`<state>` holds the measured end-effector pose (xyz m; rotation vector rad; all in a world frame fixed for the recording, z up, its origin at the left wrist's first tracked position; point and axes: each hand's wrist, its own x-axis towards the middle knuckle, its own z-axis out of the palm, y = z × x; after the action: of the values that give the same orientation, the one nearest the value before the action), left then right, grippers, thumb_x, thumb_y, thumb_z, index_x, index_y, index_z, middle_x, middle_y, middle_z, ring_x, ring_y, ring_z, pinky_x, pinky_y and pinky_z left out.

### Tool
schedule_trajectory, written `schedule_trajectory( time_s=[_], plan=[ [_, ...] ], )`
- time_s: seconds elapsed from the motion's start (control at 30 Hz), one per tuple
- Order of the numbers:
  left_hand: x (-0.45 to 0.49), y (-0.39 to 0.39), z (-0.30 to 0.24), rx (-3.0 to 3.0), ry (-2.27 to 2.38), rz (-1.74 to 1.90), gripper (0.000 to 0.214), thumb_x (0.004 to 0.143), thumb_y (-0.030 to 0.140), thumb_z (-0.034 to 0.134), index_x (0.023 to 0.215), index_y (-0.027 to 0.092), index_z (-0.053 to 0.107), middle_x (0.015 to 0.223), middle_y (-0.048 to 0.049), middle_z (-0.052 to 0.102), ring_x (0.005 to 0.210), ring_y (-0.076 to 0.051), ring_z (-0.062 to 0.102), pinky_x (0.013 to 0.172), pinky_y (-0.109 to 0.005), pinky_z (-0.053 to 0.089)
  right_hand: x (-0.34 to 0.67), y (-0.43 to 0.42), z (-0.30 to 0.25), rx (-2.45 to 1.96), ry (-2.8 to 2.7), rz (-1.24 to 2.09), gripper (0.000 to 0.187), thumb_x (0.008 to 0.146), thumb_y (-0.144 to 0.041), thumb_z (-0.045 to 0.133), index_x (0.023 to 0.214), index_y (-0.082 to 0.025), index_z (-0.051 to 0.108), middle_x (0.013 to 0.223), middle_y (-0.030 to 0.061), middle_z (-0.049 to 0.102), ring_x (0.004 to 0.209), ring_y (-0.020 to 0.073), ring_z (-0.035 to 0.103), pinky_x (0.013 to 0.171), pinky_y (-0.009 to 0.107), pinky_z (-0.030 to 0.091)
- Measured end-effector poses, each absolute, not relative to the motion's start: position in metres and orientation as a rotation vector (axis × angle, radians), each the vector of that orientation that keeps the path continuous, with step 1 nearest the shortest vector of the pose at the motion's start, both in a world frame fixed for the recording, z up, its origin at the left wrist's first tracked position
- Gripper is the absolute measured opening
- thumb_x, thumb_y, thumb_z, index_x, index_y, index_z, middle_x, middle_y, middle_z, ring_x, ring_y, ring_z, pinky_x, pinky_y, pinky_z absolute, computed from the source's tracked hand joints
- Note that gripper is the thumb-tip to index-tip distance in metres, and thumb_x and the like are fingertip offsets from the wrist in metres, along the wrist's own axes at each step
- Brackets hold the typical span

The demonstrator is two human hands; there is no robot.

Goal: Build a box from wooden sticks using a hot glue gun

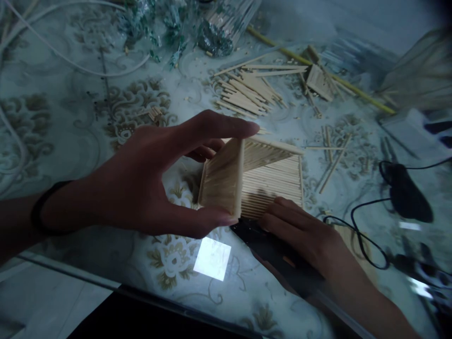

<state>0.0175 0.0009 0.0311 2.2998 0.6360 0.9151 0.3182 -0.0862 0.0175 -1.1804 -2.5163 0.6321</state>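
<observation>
A small box-like structure of thin wooden sticks stands partly walled on the glass tabletop. My left hand, with a black band at the wrist, spans its near left panel, thumb at the lower edge and index finger at the upper corner. The other left fingers are partly hidden behind that panel. Under my right hand is a black glue gun, its front end close to the panel's lower corner. A translucent stick trails from its rear. The right fingers rest beside the stick floor, partly hiding it.
A pile of loose wooden sticks lies beyond the structure, with a small stick piece to its right. Plastic packaging and a yellow rod are farther back. On the right lie a black object and a cord.
</observation>
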Motion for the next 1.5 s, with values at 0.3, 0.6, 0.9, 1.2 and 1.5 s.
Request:
schedule_trajectory(
  time_s=[0.3, 0.6, 0.9, 1.2, 1.5],
  plan=[
    [0.018, 0.001, 0.03, 2.284, 0.6, 0.942, 0.074, 0.091, 0.041, 0.089, 0.154, 0.02, 0.056, 0.144, -0.0055, 0.074, 0.116, -0.026, 0.08, 0.106, -0.039, 0.069, 0.323, -0.09, 0.018, -1.219, -2.527, 0.63, 0.022, 0.106, -0.015, 0.058, 0.087, -0.026, 0.053, 0.087, 0.006, 0.068, 0.083, 0.0263, 0.066, 0.071, 0.041, 0.052],
    [0.016, -0.005, 0.033, 2.277, 0.758, 0.817, 0.072, 0.096, 0.051, 0.08, 0.157, 0.025, 0.053, 0.152, -0.0013, 0.069, 0.126, -0.022, 0.077, 0.113, -0.032, 0.064, 0.326, -0.089, 0.012, -1.172, -2.48, 0.548, 0.023, 0.112, -0.028, 0.053, 0.088, -0.028, 0.053, 0.081, 0.0017, 0.064, 0.079, 0.0266, 0.065, 0.068, 0.04, 0.048],
    [0.016, -0.007, 0.035, 2.289, 0.792, 0.791, 0.071, 0.097, 0.049, 0.079, 0.158, 0.023, 0.053, 0.153, -0.0018, 0.069, 0.127, -0.022, 0.076, 0.115, -0.031, 0.063, 0.328, -0.089, 0.017, -1.148, -2.486, 0.5, 0.029, 0.115, -0.028, 0.046, 0.086, -0.028, 0.051, 0.077, 0.0019, 0.063, 0.076, 0.0264, 0.063, 0.064, 0.038, 0.047],
    [0.015, -0.006, 0.034, 2.282, 0.788, 0.803, 0.07, 0.098, 0.053, 0.076, 0.158, 0.024, 0.053, 0.152, -0.0015, 0.069, 0.13, -0.022, 0.075, 0.117, -0.033, 0.063, 0.327, -0.087, 0.02, -1.15, -2.515, 0.439, 0.032, 0.115, -0.027, 0.046, 0.083, -0.029, 0.046, 0.073, 0.0009, 0.061, 0.071, 0.0245, 0.062, 0.061, 0.036, 0.048],
    [0.015, -0.006, 0.033, 2.288, 0.797, 0.816, 0.073, 0.096, 0.057, 0.076, 0.158, 0.025, 0.053, 0.15, -0.0022, 0.069, 0.127, -0.024, 0.076, 0.113, -0.043, 0.065, 0.324, -0.082, 0.028, -1.148, -2.56, 0.382, 0.043, 0.119, -0.033, 0.035, 0.078, -0.028, 0.046, 0.067, 0.0004, 0.06, 0.064, 0.0218, 0.062, 0.057, 0.034, 0.048]
  ],
)
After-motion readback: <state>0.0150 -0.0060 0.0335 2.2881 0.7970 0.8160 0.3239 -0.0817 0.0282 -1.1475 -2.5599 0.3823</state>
